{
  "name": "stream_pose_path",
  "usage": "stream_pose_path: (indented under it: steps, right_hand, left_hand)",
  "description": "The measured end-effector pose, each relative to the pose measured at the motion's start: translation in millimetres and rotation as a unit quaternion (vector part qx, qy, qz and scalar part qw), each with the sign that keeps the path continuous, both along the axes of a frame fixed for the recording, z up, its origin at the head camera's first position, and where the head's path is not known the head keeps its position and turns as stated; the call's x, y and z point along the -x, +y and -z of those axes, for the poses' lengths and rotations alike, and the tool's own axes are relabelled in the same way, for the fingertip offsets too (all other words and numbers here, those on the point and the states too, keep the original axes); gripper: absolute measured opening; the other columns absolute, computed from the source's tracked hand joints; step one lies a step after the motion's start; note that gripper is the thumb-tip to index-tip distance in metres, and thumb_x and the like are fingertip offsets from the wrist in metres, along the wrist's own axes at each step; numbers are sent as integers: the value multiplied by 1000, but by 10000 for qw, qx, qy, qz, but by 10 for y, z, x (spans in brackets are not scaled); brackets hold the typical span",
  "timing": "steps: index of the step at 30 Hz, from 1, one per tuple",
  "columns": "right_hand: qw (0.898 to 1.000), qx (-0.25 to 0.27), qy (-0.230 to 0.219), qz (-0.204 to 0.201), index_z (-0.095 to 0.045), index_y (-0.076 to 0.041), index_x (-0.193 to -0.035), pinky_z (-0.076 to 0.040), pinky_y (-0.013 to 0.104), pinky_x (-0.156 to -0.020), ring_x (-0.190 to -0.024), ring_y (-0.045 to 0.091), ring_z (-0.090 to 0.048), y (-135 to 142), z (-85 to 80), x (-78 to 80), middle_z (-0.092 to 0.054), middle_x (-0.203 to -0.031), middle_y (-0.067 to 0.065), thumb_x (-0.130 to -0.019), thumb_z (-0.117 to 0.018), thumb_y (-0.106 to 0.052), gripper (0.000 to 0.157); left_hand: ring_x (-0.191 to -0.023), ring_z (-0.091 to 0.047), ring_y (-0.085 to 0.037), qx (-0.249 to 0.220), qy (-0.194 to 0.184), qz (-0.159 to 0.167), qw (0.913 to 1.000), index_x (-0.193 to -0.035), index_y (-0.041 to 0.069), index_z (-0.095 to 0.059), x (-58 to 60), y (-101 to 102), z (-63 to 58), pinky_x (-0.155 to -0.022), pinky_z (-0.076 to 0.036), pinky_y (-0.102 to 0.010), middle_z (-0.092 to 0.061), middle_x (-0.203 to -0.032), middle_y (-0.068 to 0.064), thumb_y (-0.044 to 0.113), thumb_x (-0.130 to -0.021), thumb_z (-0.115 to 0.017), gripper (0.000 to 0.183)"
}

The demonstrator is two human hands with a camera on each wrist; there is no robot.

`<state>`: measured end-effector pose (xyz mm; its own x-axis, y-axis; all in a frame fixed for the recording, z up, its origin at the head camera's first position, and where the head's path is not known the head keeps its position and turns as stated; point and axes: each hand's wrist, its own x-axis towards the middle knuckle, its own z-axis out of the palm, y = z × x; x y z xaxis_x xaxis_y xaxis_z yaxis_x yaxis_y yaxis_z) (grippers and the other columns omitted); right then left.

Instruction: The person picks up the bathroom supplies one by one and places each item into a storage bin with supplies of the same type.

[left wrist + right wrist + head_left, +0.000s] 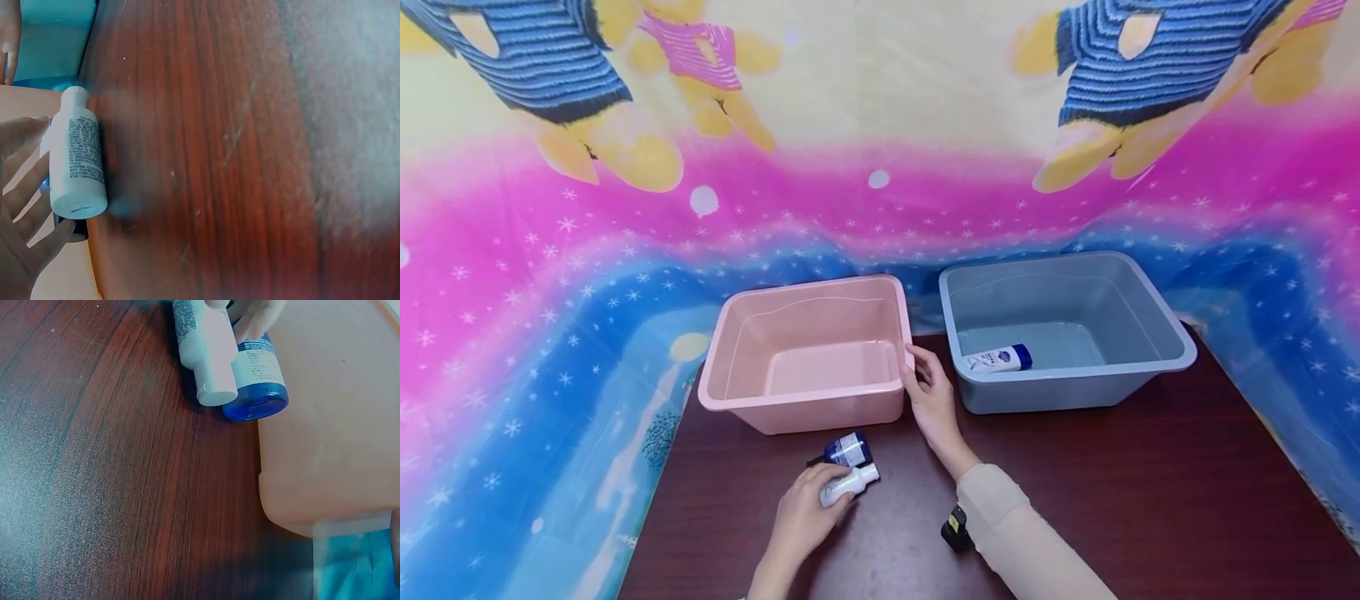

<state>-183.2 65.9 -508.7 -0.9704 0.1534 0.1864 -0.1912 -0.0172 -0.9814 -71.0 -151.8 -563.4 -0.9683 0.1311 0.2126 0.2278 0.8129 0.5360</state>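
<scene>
My left hand (pixel 808 506) grips a small white bottle (pixel 848 487) lying on its side, thumb on the near side and fingers over the far side. Its cap points right, and fine dark print covers part of the body (pixel 84 150). Right behind it lies a dark blue pump bottle (pixel 848 450) with a white label, close to the front wall of the pink tub (pixel 820 408). At that tub's right rim, my right hand (pixel 934 404) rests its fingertips, fingers loosely bent. The left hand partly hides the white bottle.
A grey-blue tub (pixel 1075 392) stands right of the pink one, with a white bottle with a blue cap (pixel 997 359) inside. Both tubs are on a dark wood table (pixel 1150 500). A patterned cloth (pixel 880 217) hangs behind. A black object (pixel 956 529) shows beside the right sleeve.
</scene>
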Motion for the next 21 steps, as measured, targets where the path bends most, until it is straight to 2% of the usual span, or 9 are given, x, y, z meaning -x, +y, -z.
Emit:
stream_pose_path:
  steps: [13,21]
  right_hand:
    - [9998,-95,95,116,-58,-9,-133,-43,53,-101,-127,29,-52,-24,-21,-4,-58,-135,13,-99,-60,-10,34]
    - [9999,-106,65,88,-57,-9,-134,-43,52,-101,-128,28,-52,-23,-17,-9,-57,-136,13,-99,-60,-10,35]
  left_hand:
    - [-102,-65,-17,242,12,83,9997,-109,27,-73,-22,51,79,-74,-53,-41,-69,-108,12,24,-71,-89,41]
    - [-98,-66,-18,393,-64,329,9987,-114,23,-73,-81,60,115,-73,-53,-40,-69,-111,9,25,-70,-89,48]
